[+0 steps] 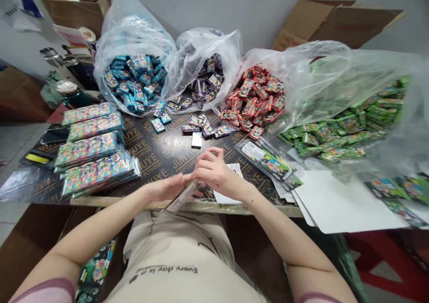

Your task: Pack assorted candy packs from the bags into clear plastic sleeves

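Note:
A slim, flat plastic packet [182,196] is held tilted on edge between my hands, above the table's front edge. My left hand [169,187] grips its left side, with the fingers fairly straight and partly hidden. My right hand [217,173] has bent fingers pinched at the packet's upper end. Just beyond the right fingers lies a small box with a white face [196,140]. Several small purple boxes [208,128] are grouped behind it. A white printed sheet [231,191] lies partly under my right hand.
Clear bags of blue boxes [137,82], purple boxes [212,79], red boxes [258,95] and green packs [351,119] line the back. Stacked wrapped packs [97,169] stand left. Flat printed sleeves [268,160] and white sheets [348,204] lie right. Bottles [67,88] stand back left.

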`<state>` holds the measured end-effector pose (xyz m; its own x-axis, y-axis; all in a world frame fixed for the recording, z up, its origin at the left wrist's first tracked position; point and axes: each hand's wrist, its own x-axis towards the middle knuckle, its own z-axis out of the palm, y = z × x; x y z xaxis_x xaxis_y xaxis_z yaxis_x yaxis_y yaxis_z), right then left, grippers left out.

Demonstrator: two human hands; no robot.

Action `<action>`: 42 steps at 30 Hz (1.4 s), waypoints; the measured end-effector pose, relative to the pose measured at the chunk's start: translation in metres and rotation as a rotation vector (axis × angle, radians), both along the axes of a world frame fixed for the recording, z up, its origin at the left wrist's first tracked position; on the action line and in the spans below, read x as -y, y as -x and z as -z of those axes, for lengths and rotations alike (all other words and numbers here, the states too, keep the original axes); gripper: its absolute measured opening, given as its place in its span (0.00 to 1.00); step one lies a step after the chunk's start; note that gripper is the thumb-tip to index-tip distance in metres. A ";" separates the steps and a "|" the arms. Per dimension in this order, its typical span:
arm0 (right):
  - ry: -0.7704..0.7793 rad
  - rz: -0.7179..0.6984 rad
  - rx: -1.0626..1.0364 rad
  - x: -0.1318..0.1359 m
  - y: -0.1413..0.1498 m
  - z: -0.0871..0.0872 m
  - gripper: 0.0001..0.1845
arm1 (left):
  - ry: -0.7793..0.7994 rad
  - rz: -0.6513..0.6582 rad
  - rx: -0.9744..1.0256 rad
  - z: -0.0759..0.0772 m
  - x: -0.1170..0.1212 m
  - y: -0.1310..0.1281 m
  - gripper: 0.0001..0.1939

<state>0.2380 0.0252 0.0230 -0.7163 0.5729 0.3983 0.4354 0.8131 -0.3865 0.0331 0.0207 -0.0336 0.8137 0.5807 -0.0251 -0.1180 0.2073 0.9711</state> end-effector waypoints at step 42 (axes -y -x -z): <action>1.019 0.356 -0.775 -0.009 0.036 0.075 0.20 | -0.084 -0.638 -0.429 0.013 0.023 0.014 0.25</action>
<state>0.2022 0.0345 -0.0521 -0.2498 0.9646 -0.0843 -0.0452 -0.0985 -0.9941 0.0194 -0.0021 -0.0464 0.2497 0.9480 -0.1975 0.2006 0.1489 0.9683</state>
